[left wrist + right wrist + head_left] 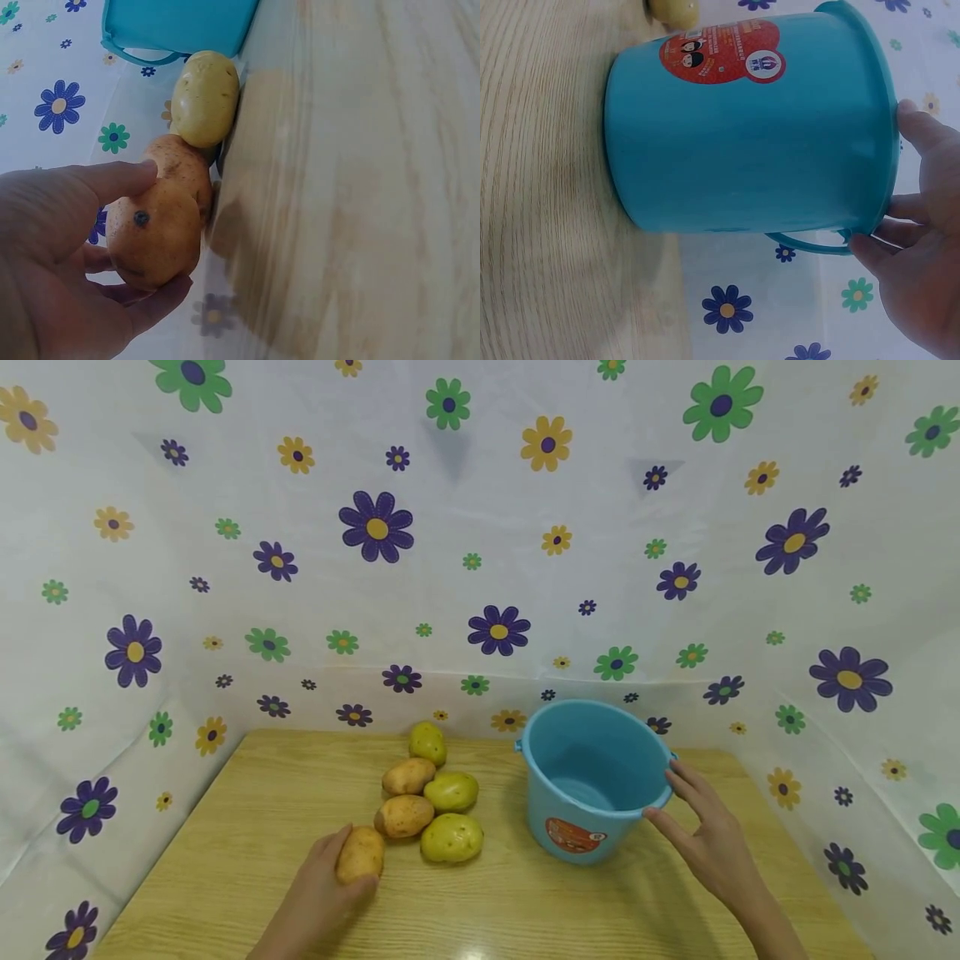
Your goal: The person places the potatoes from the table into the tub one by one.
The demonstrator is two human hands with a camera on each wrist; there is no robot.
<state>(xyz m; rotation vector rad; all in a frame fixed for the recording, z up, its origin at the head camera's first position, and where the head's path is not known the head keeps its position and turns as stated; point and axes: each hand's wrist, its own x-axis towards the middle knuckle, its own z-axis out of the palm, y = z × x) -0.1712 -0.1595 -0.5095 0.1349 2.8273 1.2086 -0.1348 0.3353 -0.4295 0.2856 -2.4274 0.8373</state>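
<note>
Across the pale wood-grain counter (442, 914), the head view shows the left hand (328, 881) holding an oval tan potato (362, 855), fingers curled round it, beside two more tan potatoes (405, 816) and three yellow-green potatoes (452, 837). To their right, a round blue plastic bucket (543, 806) stands upright, the right hand (708, 843) touching it. From the left wrist, the held potato shows a dark spot (141, 218). From the right wrist, the fingers spread wide against the rim (887, 90); the bucket bears a red label (718, 56).

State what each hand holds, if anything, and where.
The left hand holds the nearest brown potato around its sides; the right hand holds the blue bucket by the right side of its rim.
</note>
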